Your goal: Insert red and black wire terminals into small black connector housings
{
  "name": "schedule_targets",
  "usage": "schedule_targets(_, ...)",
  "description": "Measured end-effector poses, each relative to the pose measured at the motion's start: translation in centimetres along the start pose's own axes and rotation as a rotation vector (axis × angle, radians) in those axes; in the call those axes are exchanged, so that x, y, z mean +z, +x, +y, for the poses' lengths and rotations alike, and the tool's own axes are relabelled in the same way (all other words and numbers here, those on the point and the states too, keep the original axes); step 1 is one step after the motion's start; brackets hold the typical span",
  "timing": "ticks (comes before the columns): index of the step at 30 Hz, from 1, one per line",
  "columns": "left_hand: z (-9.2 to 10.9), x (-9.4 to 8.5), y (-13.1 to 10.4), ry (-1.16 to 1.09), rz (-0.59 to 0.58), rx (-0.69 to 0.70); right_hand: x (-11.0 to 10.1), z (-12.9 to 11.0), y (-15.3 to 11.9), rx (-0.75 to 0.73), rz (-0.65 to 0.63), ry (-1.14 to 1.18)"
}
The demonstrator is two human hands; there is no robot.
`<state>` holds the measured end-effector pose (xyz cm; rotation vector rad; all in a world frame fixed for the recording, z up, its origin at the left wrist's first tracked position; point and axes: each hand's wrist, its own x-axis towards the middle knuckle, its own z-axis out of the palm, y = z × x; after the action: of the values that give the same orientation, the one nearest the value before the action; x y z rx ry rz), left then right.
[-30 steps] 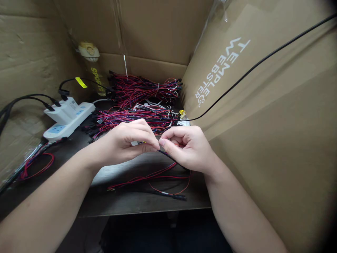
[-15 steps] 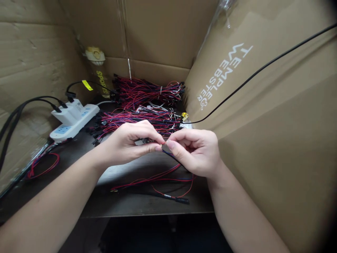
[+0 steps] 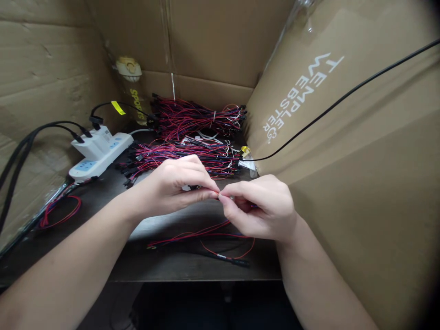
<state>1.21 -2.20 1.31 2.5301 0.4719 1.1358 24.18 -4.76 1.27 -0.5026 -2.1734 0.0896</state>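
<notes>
We hold our left hand (image 3: pixel 172 185) and right hand (image 3: pixel 263 208) together above the middle of the dark surface (image 3: pixel 165 263), fingertips meeting at one spot. Both are pinched shut on a thin wire end (image 3: pixel 220 195) caught between them; it is too small to tell more of it. A small dark connector (image 3: pixel 192 187) peeks out under the left fingers.

Toward 6 o'clock of the hands, loose red and black wires (image 3: pixel 202 236) lie on the surface, ending in a black plug (image 3: pixel 239 262) close to the front edge. Past that edge the surface drops to dark space.

At 12 o'clock lie two bundles of red and black wires, the nearer bundle (image 3: pixel 178 158) just beyond our knuckles and the farther bundle (image 3: pixel 195 117) against the back cardboard wall (image 3: pixel 213 41). At 10 o'clock a white power strip (image 3: pixel 99 153) sits with black plugs in it, and black cables (image 3: pixel 20 146) run off to 9 o'clock. A loop of red wire (image 3: pixel 60 213) lies at 8 o'clock near the left edge.

The right cardboard wall (image 3: pixel 360 183) stands tight beside our right hand at 3 o'clock, with a black cord (image 3: pixel 343 96) slanting across it. The widest bare room is at 8 o'clock, between the left forearm and the red loop.
</notes>
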Motion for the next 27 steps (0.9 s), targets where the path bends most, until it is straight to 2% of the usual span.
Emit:
schedule_targets(6,0.14,-0.03,0.07,-0.050,0.033,-0.072,-0.24,-0.03,-0.07,-0.043,-0.021,-0.040)
schedule_targets(12,0.48,-0.08,0.06,-0.158,-0.034,-0.251,-0.11,-0.36,-0.23,-0.026,-0.041,-0.044)
schedule_targets(20,0.48,-0.16,0.03,-0.169,-0.022,-0.228,0.34,-0.35,-0.28,-0.041,-0.012,-0.002)
schedule_targets(23,0.61,-0.30,0.07,-0.247,-0.036,-0.273,0.34,-0.36,-0.21,-0.022,-0.013,0.025)
schedule_targets(27,0.70,-0.52,0.01,-0.313,-0.114,-0.356,0.38,-0.14,-0.24,0.003,-0.032,0.070)
